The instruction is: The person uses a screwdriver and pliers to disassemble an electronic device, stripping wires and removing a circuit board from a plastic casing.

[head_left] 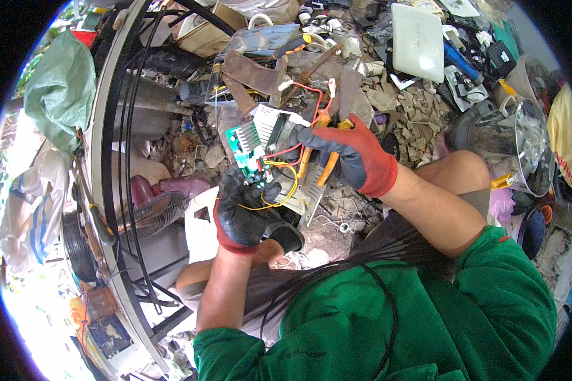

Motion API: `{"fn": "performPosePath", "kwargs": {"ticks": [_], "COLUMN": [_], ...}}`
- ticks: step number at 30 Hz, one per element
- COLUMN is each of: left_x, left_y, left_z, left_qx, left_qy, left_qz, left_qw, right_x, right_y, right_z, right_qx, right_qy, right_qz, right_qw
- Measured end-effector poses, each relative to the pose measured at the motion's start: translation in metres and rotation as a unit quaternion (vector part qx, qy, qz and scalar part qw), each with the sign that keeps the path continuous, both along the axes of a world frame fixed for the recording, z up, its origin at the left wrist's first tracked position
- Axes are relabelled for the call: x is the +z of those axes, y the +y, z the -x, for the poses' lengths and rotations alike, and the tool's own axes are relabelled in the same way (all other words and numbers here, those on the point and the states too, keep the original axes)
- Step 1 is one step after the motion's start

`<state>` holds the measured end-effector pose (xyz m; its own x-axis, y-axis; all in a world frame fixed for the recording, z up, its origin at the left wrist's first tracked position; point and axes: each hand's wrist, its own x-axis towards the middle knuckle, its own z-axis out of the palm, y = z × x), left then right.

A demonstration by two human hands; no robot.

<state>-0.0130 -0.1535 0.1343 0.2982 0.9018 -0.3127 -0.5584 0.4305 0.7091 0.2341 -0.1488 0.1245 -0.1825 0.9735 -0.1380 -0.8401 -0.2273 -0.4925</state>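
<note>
My left hand (238, 213), in a black and red work glove, grips a green circuit board (240, 151) with a pale finned metal part on it. Red wires (283, 151) and yellow wires (293, 185) run from the board; the red ones loop up to small white ends. Fingers of my right hand (362, 155), gloved alike, curl around a hand tool with two orange handles (327, 168), which looks like pliers. I cannot make out its jaws. Beside the board is a white slotted plastic casing (276, 120), and another pale slotted piece (308, 198) lies below the tool.
A dark metal frame (111, 190) stands on my left. Beyond my hands are a clear bin (260, 39), an orange-black screwdriver (292, 46) and rusty metal plates (251, 71). Broken chips (419, 127) cover the ground; a white panel (418, 41) and a clear bucket (531, 149) lie right.
</note>
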Motion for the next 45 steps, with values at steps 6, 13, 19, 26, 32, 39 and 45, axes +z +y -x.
{"fn": "performPosePath", "kwargs": {"ticks": [6,13,19,26,32,39,45], "left_x": [0.008,0.003,0.007,0.013,0.013,0.015,0.005], "left_y": [0.005,0.025,0.026,0.026,0.015,0.018,0.016], "left_z": [-0.005,0.028,0.020,0.014,0.004,0.006,0.013], "left_qx": [0.038,0.076,0.053,0.047,-0.006,-0.006,0.001], "left_qy": [0.056,0.012,0.015,-0.002,-0.142,-0.151,-0.137], "left_qz": [-0.014,-0.035,-0.079,0.005,0.019,0.085,0.022], "left_qw": [0.998,0.996,0.995,0.999,0.990,0.985,0.990], "right_x": [0.005,-0.010,-0.014,-0.008,-0.014,-0.022,-0.017], "right_y": [0.004,0.018,0.023,0.020,0.020,0.021,0.020], "right_z": [-0.006,-0.024,-0.034,-0.034,-0.029,-0.020,-0.016], "right_qx": [-0.001,-0.049,-0.083,-0.050,-0.018,-0.033,-0.030], "right_qy": [0.017,-0.007,0.008,0.025,0.044,0.022,0.002], "right_qz": [-0.014,-0.012,-0.006,0.033,0.030,0.070,0.046], "right_qw": [1.000,0.999,0.997,0.998,0.998,0.997,0.998]}}
